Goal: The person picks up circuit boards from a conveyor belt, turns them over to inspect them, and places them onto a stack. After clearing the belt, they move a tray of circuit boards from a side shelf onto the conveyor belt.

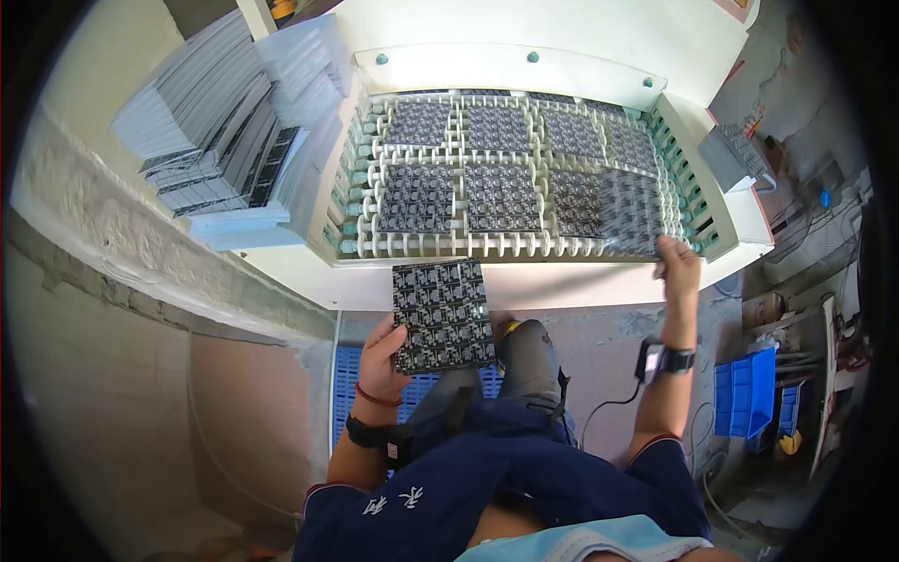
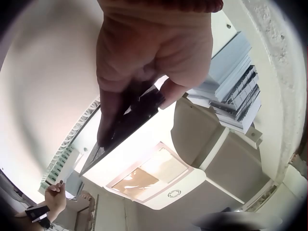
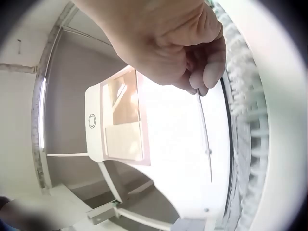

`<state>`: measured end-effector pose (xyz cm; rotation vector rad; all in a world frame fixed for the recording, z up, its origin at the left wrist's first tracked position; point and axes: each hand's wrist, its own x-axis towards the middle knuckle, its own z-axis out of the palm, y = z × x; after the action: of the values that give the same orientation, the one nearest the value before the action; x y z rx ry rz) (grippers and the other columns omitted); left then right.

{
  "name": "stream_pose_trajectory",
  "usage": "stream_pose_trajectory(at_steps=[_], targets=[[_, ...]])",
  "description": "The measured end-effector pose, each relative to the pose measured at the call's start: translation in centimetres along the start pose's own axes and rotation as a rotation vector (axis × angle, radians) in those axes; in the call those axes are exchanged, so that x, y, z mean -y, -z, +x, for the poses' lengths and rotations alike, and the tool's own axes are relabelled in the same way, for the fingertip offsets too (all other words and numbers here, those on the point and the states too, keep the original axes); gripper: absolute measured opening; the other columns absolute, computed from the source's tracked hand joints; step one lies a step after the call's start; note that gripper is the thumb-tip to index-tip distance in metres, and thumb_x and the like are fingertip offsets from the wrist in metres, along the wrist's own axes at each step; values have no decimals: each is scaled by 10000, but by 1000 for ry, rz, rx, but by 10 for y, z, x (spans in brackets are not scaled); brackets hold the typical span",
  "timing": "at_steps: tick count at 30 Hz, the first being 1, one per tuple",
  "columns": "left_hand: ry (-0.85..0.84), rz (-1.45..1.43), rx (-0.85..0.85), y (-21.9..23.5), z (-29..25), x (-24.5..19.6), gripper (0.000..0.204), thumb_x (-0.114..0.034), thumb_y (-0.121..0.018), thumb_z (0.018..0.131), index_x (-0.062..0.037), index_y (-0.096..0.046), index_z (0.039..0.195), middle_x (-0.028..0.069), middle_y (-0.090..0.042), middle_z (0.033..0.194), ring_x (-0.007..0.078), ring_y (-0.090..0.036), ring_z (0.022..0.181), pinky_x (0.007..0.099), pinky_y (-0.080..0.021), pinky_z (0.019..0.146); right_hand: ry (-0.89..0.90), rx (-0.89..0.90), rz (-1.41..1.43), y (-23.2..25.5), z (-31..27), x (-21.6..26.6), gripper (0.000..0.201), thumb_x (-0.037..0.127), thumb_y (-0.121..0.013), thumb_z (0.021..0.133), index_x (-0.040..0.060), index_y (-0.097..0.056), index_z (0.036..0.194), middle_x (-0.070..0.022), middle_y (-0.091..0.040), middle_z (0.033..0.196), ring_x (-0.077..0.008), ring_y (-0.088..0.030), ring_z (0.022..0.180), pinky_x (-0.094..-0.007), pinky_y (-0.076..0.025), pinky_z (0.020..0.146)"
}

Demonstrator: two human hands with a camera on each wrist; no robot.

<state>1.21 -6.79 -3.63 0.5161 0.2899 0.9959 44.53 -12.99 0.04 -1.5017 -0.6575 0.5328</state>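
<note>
My left hand (image 1: 382, 354) grips a dark square circuit board panel (image 1: 444, 317) by its left edge, thumb on the face, in front of the machine. The left wrist view shows that hand (image 2: 149, 57) from below, fingers under the dark board. At the right end of the roller conveyor (image 1: 496, 245), my right hand (image 1: 679, 267) pinches the near right corner of another circuit board panel (image 1: 632, 211), blurred in the head view. That panel (image 3: 205, 137) appears edge-on as a thin line below the fingertips of the right hand (image 3: 192, 53) in the right wrist view.
Two rows of circuit board panels (image 1: 417, 199) lie on the white rollers. Stacked pale sheets and dark boards (image 1: 220, 164) stand at the machine's left. A low wall (image 1: 140, 206) runs along the left side. Blue crates (image 1: 744, 393) sit on the floor at right.
</note>
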Motion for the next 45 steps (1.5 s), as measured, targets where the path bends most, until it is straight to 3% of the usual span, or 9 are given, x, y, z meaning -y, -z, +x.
stream_pose_trajectory(at_steps=[6,8,11,14,18,21,37,44,45], targets=[[40,-65,84,6,-9,-4,407,-50,-400,820,132,-390,1183,218,-518,1137,269,-541,1025,360,-426,892,175,-162,-674,63,67,-24,270,201,-637,779,-36,-639,907,-35,-550,554,-84,-451,419,-224,-339,391],[40,-42,45,7,-10,-4,398,-43,-403,819,126,-399,1179,213,-524,1131,266,-543,1020,358,-428,889,551,-270,-1074,49,54,-18,281,207,-643,765,-34,-642,910,-63,-613,666,-109,-509,519,-242,-406,487],[21,35,-44,0,-9,-3,377,-32,-416,826,113,-415,1175,196,-536,1117,254,-548,1009,349,-432,880,405,-147,-796,4,15,0,288,196,-655,740,-32,-636,915,-113,-640,741,-135,-552,608,-282,-443,583],[53,59,-19,4,-4,1,332,-18,-430,850,87,-438,1164,165,-548,1103,217,-554,990,327,-447,858,48,272,-441,-57,-49,4,245,216,-656,788,-7,-653,890,-8,-587,653,-55,-483,537,-181,-368,450],[82,106,12,0,3,6,294,-23,-433,868,63,-461,1147,137,-563,1077,190,-567,959,314,-476,811,-291,781,11,-116,-122,-7,270,158,-656,779,-51,-602,941,-70,-623,698,-107,-592,566,-197,-470,443],[74,146,0,1,4,10,280,-36,-431,878,64,-467,1137,136,-566,1072,190,-576,944,319,-483,804,-427,774,145,-137,-147,-22,170,111,-670,767,-25,-620,855,-47,-605,676,-81,-569,518,-191,-483,457],[84,143,-110,-10,20,0,251,-63,-409,898,53,-510,1096,115,-601,998,164,-604,870,296,-506,755,-371,640,184,-150,-151,-14,112,88,-610,813,-24,-602,824,-17,-564,604,-75,-536,478,-193,-448,433],[-7,416,-113,-6,71,-45,200,-62,-427,889,39,-565,992,85,-629,897,116,-606,783,253,-497,688,-275,553,136,-146,-100,-4,157,129,-621,812,-27,-601,795,-23,-549,564,-74,-520,434,-172,-421,388],[-58,860,-158,4,80,-52,205,-69,-448,875,43,-548,1015,99,-626,881,149,-608,766,271,-491,685,-270,532,88,-142,-90,-6,157,118,-610,817,-38,-607,804,-30,-551,561,-71,-523,440,-173,-426,391]])
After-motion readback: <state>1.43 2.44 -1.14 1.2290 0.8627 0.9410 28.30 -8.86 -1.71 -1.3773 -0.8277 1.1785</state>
